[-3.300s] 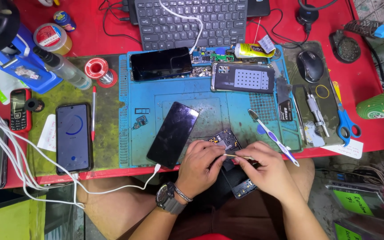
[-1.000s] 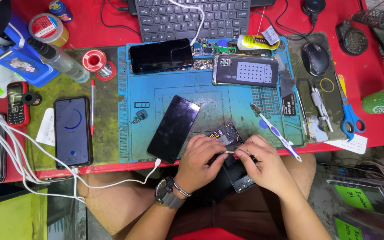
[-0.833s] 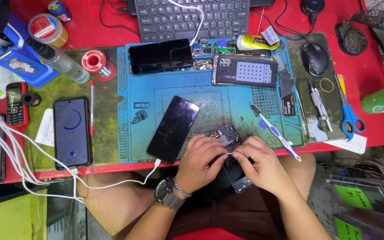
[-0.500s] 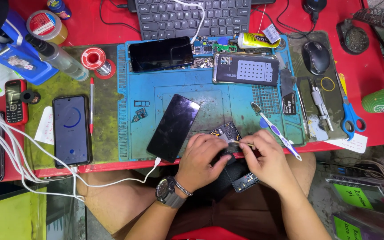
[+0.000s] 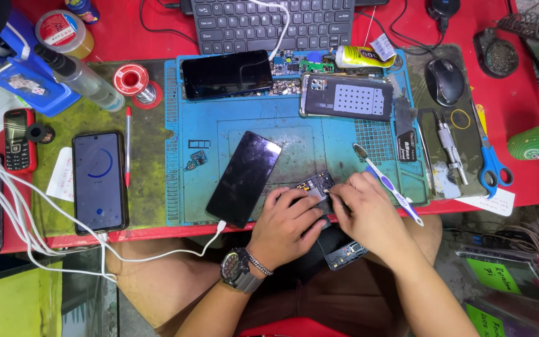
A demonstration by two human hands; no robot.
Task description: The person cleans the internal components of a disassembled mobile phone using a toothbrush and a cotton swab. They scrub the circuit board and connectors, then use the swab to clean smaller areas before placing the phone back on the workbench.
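Steadying the opened phone (image 5: 319,187) at the mat's (image 5: 282,125) near edge, left hand (image 5: 285,221) grips its frame; right hand (image 5: 366,212) pinches something at the board, object unclear. Next calls for fine fingertip control.

Left hand (image 5: 289,219): lower centre of frame, palm down, fingers curled, knuckles up.
Right hand (image 5: 364,211): just right of it, fingertips pinched toward upper left.
Forearms: rising from bottom edge, converging.
Left wrist: banded, angled up-right.
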